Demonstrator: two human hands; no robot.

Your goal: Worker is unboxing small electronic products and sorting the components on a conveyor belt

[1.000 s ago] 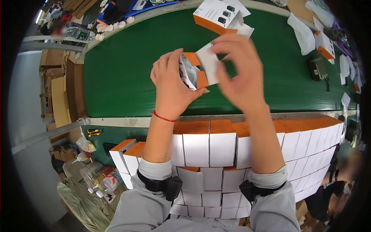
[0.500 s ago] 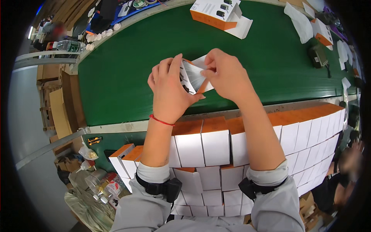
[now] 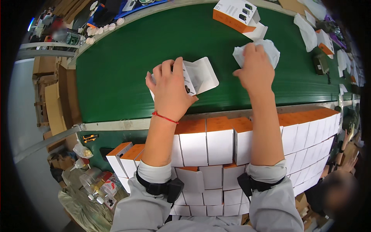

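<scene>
My left hand [image 3: 170, 89] is wrapped around a small white box [image 3: 189, 79] with dark pictures on its side, lying on the green belt. The box's end is open, its white flap [image 3: 209, 73] spread out to the right, and a thin translucent lining shows in the mouth. To the right, my right hand [image 3: 255, 69] is closed over a crumpled white plastic bag [image 3: 272, 54]; its contents are hidden and the fingertips are blurred. Just beyond that hand lies a white and orange box [image 3: 234, 15] with its flap open.
Between me and the green belt [image 3: 116, 85], white boxes with orange tops [image 3: 220, 123] stand stacked in rows. A dark device [image 3: 320, 63], a white bag [image 3: 305, 33] and another box [image 3: 324, 41] lie at the right. A yellow cutter [image 3: 91, 138] is at the left.
My right hand has left the box mouth and moved right, with a white bag now under it. The held box's flap has swung outward. The far box appears farther right.
</scene>
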